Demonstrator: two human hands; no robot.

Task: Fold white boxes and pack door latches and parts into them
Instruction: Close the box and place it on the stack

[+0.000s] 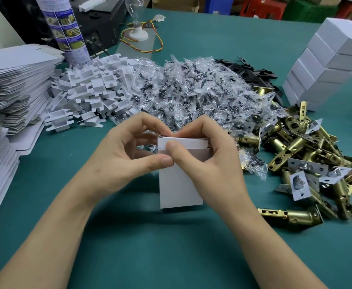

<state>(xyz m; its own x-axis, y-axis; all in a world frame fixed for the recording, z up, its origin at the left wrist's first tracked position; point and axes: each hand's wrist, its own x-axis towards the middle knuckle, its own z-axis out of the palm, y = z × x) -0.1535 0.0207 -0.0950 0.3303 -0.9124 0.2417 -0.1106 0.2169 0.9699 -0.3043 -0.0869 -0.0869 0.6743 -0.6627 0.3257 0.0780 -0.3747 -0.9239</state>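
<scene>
A person holds one white box (179,188) in the middle of the green counter (150,247). The box stands up tall, and its top end is between both hands. The left hand (125,155) curls around the top left side, with its thumb flat on the front. The right hand (208,159) curls around the top right side, and its thumb presses on the top flap. The flap is bent over the opening. Both hands grip the box tight (I cannot tell if its bottom edge touches the counter).

On the far left is a big stack of flat boxes (14,80) not folded yet. Beside it lies a pile of little white plastic pieces (91,88). Next to that is a big heap of clear bags (191,88) with small dark parts inside. Some black plates (254,69) lie behind the bags. On the right is a heap of gold door latches (308,163), some with white paper on them. One latch (296,215) lies alone, nearer to the person. Behind the latches stands a stack of folded white boxes (325,65). At the back left is a tall spray can (66,28), and near it a light bulb (136,9) with colored wires.
</scene>
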